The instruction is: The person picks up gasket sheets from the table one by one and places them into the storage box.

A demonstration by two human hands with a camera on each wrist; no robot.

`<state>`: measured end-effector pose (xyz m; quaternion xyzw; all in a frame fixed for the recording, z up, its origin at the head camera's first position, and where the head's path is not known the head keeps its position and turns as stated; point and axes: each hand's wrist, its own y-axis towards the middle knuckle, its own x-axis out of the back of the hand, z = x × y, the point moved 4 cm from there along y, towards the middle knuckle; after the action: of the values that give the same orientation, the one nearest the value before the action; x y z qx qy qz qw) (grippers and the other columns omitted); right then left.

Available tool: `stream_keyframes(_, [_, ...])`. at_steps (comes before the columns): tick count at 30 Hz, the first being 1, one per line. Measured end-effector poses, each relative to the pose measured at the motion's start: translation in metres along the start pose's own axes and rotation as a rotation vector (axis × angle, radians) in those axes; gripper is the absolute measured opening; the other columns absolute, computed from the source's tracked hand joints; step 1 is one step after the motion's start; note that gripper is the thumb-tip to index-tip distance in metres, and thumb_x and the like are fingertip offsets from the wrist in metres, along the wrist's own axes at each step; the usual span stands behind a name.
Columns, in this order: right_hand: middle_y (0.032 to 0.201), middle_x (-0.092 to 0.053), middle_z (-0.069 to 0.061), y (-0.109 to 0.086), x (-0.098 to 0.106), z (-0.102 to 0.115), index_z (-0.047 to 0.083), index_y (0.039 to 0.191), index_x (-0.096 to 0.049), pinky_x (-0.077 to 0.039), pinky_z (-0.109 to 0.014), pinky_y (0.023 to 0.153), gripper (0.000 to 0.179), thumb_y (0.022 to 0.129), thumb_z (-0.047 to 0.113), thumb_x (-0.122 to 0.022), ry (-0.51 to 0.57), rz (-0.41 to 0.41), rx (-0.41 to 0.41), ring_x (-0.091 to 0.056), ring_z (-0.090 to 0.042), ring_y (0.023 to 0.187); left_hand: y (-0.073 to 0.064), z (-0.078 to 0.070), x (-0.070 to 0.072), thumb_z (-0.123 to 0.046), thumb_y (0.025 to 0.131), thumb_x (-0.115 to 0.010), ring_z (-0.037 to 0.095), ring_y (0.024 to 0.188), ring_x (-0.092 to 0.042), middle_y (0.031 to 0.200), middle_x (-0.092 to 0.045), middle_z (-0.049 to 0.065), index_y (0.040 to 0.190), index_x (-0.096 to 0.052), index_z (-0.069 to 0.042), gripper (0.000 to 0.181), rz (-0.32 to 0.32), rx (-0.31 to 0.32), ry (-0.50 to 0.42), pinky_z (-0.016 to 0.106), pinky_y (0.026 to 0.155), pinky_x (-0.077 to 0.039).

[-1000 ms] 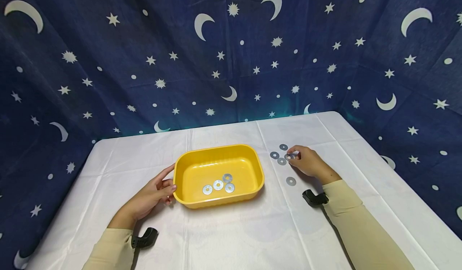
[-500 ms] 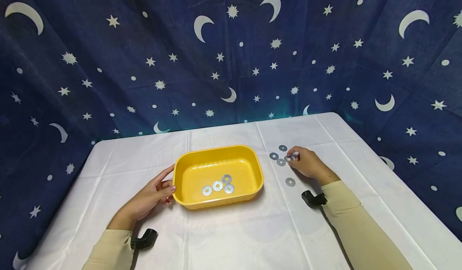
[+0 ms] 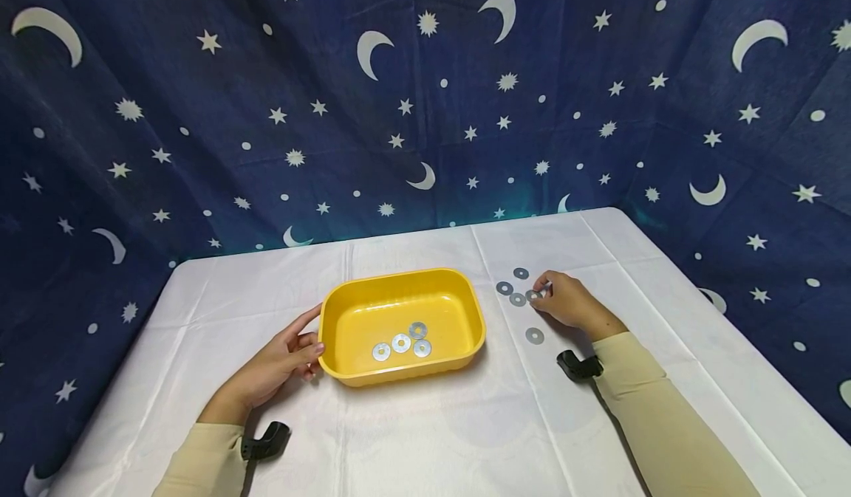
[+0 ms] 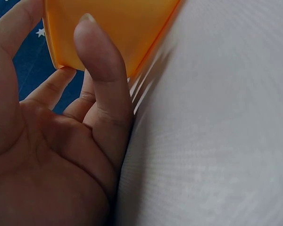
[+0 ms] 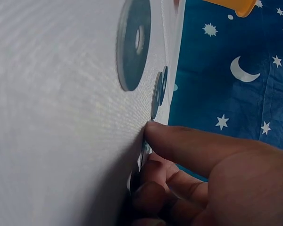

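My right hand is at a flat grey washer on the white cloth, thumb and fingertips curled at its edges. In the right wrist view the thumb presses down by the cloth, and the curled fingers partly hide the washer. My left hand rests its fingertips against the left end of a yellow plastic bin; its fingers are spread and lightly bent. Inside the bin lie several shiny washers, toward the near side. The left wrist view shows a finger overlapping the bin wall.
Close to the right hand lie more washers: one farthest back, one to the left, one beside the gripped washer, and one nearer. White cloth covers the table. A dark blue moon-and-star curtain hangs behind.
Under the right fingertips the washer has shifted slightly right and toward the near side. The left hand, the bin and the other washers have stayed in place.
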<state>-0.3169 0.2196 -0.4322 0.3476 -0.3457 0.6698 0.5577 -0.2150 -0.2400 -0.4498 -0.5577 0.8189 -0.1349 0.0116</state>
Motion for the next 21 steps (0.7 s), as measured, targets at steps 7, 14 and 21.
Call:
stream_keyframes(7, [0.075,-0.051,-0.008,0.0000,-0.0004,-0.0004,0.003,0.097,-0.056,-0.037,-0.028,0.060,0.026,0.081,0.020,-0.066,-0.009,0.008,-0.015,-0.049,-0.019,0.068,0.0011,0.0023,0.0008,-0.018,0.093,-0.054,0.016,0.071,-0.056,0.101,-0.051,0.011,0.146,-0.015,-0.031,0.068,0.000,-0.003,0.015,0.028,0.064,-0.053])
stream_keyframes(14, [0.075,-0.049,-0.008,0.0004,-0.0010,0.0003,0.003,0.098,-0.054,-0.037,-0.027,0.059,0.028,0.080,0.020,-0.066,-0.003,0.019,-0.022,-0.048,-0.019,0.067,0.0003,0.0012,0.0002,-0.018,0.093,-0.054,0.015,0.071,-0.056,0.101,-0.051,0.010,0.147,-0.014,-0.031,0.068,0.004,-0.002,0.006,0.027,0.064,-0.053])
stream_keyframes(21, [0.074,-0.046,-0.006,-0.0006,-0.0005,0.0009,0.002,0.097,-0.053,-0.035,-0.028,0.062,0.028,0.079,0.019,-0.068,-0.007,-0.012,0.033,-0.046,-0.018,0.067,0.0005,0.0008,-0.0001,-0.018,0.093,-0.054,0.015,0.071,-0.056,0.101,-0.050,0.010,0.147,-0.014,-0.031,0.068,0.004,-0.004,0.001,0.027,0.063,-0.053])
